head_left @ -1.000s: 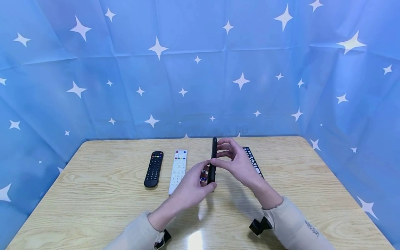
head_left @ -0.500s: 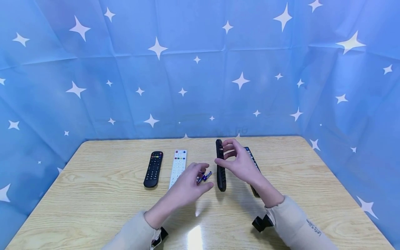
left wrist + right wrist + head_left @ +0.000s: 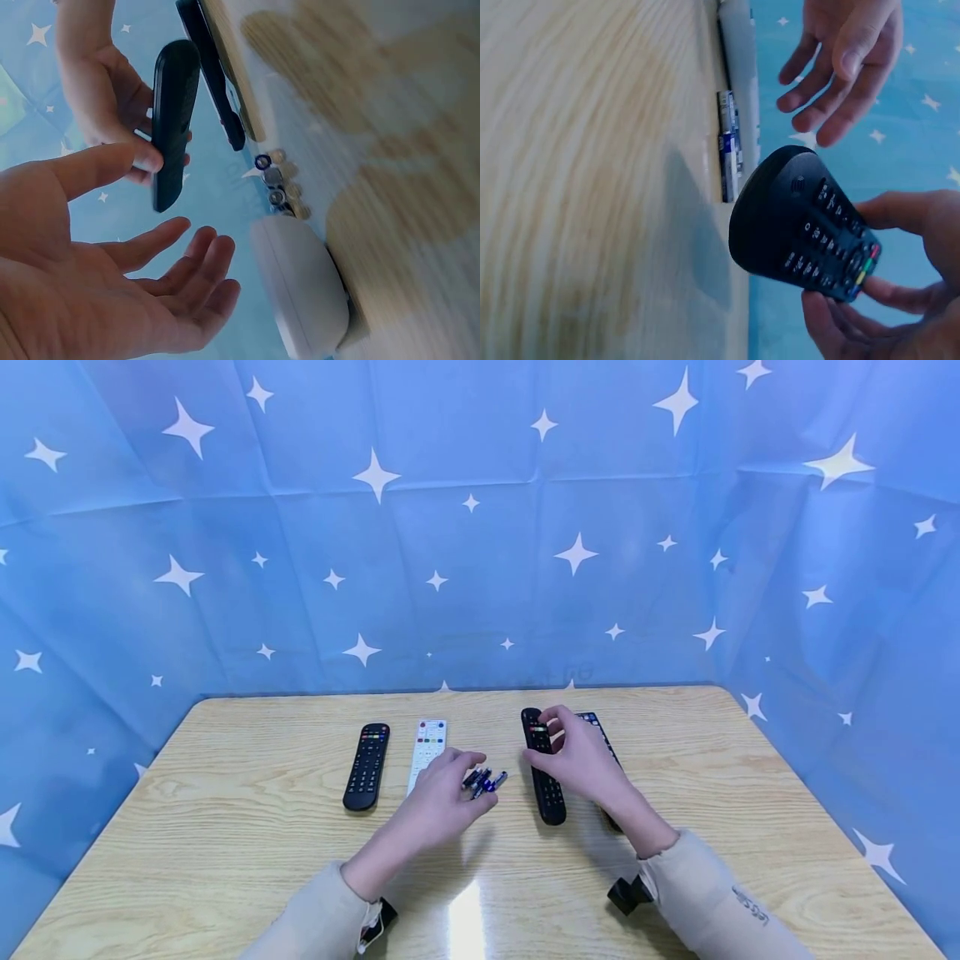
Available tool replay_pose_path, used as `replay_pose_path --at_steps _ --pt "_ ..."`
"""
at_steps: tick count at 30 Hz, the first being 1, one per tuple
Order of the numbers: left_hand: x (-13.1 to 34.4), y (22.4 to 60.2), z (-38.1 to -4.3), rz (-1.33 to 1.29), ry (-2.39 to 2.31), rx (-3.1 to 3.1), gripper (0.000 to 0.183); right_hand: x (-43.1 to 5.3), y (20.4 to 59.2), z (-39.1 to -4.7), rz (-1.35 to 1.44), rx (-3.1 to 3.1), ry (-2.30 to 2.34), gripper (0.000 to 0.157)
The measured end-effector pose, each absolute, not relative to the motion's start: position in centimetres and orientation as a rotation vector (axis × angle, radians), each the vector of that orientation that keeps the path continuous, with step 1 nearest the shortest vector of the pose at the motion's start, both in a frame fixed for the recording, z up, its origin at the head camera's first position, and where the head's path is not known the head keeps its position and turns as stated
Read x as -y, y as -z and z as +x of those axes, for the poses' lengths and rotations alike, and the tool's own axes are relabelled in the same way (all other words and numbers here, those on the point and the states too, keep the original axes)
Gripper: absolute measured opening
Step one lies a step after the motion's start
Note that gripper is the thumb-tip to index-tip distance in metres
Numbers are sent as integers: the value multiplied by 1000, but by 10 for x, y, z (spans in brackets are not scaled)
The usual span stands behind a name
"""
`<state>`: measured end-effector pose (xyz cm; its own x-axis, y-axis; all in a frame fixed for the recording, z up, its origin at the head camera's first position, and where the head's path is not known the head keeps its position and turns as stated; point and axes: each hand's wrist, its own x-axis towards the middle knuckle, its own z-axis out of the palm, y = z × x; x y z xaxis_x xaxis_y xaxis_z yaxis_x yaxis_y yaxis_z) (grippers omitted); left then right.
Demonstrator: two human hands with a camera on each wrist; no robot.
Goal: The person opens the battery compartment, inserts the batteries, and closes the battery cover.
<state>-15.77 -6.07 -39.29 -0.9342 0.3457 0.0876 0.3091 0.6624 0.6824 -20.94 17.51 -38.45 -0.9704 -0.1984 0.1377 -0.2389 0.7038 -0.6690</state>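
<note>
My right hand (image 3: 581,760) pinches a black remote control (image 3: 545,777) by its sides near the far end. In the right wrist view this remote (image 3: 802,217) is tilted above the table, buttons and a coloured key row showing. My left hand (image 3: 446,797) holds nothing; its fingers are spread and relaxed in the left wrist view, with the palm (image 3: 97,292) showing. Several small batteries (image 3: 486,782) lie on the table just beyond the left fingertips. A white remote control (image 3: 429,743) lies under the left hand, its near part hidden by it.
Another black remote (image 3: 367,767) lies on the wooden table (image 3: 225,827) at the left. A further dark remote (image 3: 592,720) lies partly hidden behind the right hand and wrist. A blue star-patterned curtain (image 3: 465,602) stands along the table's back and sides.
My left hand has let go of the black remote and drawn back left, uncovering the batteries. My right hand has turned the remote from edge-on to buttons up and lowered it slightly rightward.
</note>
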Motion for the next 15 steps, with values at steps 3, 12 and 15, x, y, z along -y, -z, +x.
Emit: replay_pose_path --at_steps 3,12,15 --pt "63 394 -160 531 -1080 -2847 59 -176 388 -210 356 2888 -1040 51" --pt "77 388 -170 468 -908 -2911 60 -174 397 -215 371 3011 -790 52" --pt "82 388 -175 425 -834 -2924 61 -174 398 -216 362 3057 -746 53"
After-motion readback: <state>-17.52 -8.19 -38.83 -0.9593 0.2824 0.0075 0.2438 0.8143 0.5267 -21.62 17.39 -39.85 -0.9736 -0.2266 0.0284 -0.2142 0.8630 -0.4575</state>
